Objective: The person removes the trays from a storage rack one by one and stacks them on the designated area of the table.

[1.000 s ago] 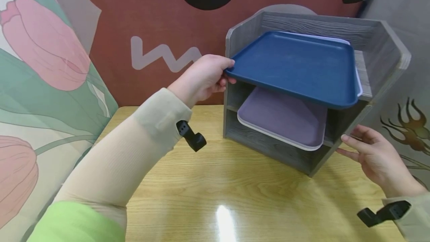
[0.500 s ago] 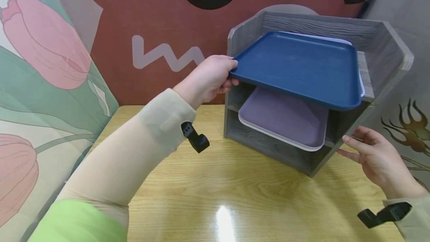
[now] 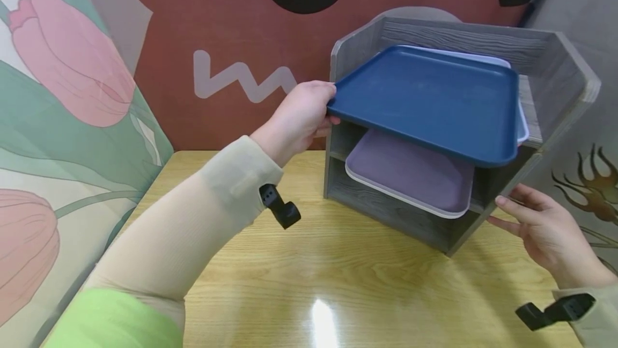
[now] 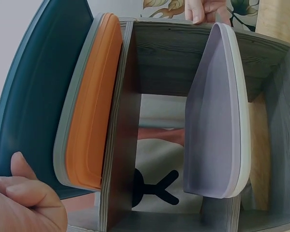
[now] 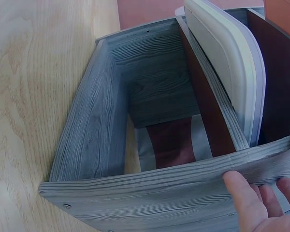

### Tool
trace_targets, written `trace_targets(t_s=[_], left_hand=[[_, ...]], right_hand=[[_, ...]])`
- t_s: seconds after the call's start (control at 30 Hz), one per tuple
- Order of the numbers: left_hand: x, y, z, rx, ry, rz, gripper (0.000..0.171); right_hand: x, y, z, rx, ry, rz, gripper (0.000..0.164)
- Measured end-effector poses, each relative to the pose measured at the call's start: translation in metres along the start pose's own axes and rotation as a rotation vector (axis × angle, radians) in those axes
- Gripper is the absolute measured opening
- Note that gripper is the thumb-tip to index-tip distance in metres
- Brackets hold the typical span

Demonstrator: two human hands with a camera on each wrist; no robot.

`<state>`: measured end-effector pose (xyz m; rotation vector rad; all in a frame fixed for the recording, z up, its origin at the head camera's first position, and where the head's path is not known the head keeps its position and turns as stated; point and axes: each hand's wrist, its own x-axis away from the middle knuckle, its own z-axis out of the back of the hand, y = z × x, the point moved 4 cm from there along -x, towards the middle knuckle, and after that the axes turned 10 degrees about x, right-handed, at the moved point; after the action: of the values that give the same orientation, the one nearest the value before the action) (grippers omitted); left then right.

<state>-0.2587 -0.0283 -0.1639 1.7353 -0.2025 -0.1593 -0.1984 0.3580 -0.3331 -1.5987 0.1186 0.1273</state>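
Note:
My left hand (image 3: 303, 115) pinches the near left corner of a dark blue tray (image 3: 434, 102), thumb above and fingers below. The blue tray lies over other trays at the top of a grey wooden shelf (image 3: 391, 214), its front edge jutting out. In the left wrist view a grey-green tray (image 4: 73, 113) and an orange tray (image 4: 94, 111) show beneath it. On the middle level a purple tray (image 3: 410, 171) sits on a whitish tray (image 4: 240, 121), both sticking out. My right hand (image 3: 550, 224) touches the shelf's right side panel with its fingertips.
The shelf stands at an angle on a wooden table (image 3: 270, 278). Its bottom compartment (image 5: 152, 104) shows only bare boards and a gap at the back. Printed cloth walls (image 3: 232, 26) stand close behind and at both sides.
The blue tray's near right corner has come slightly forward and down, with more of the pale tray beneath showing at its right. The right hand keeps its place on the shelf.

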Motion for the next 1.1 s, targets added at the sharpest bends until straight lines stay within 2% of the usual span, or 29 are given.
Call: trace_targets(t_s=[0.13,0.37,0.67,0.9,1.1], left_hand=[[0.003,-0.001,0.003,0.022,-0.007,-0.033,0.028],[0.011,-0.002,0.009,0.046,-0.044,-0.064,0.032],[0.027,-0.003,0.019,0.122,-0.047,-0.107,0.033],[0.040,-0.003,0.033,0.136,-0.063,-0.145,0.033],[0.048,0.000,0.043,0.178,-0.097,-0.180,0.034]], right_hand=[[0.000,0.000,0.001,-0.017,-0.008,0.004,0.028],[0.000,0.000,0.000,-0.063,-0.004,0.008,0.016],[-0.002,0.000,0.000,-0.018,0.019,-0.006,0.012],[-0.001,0.002,0.001,-0.055,0.012,-0.003,0.013],[0.000,0.004,0.004,-0.042,0.048,-0.015,0.019]])
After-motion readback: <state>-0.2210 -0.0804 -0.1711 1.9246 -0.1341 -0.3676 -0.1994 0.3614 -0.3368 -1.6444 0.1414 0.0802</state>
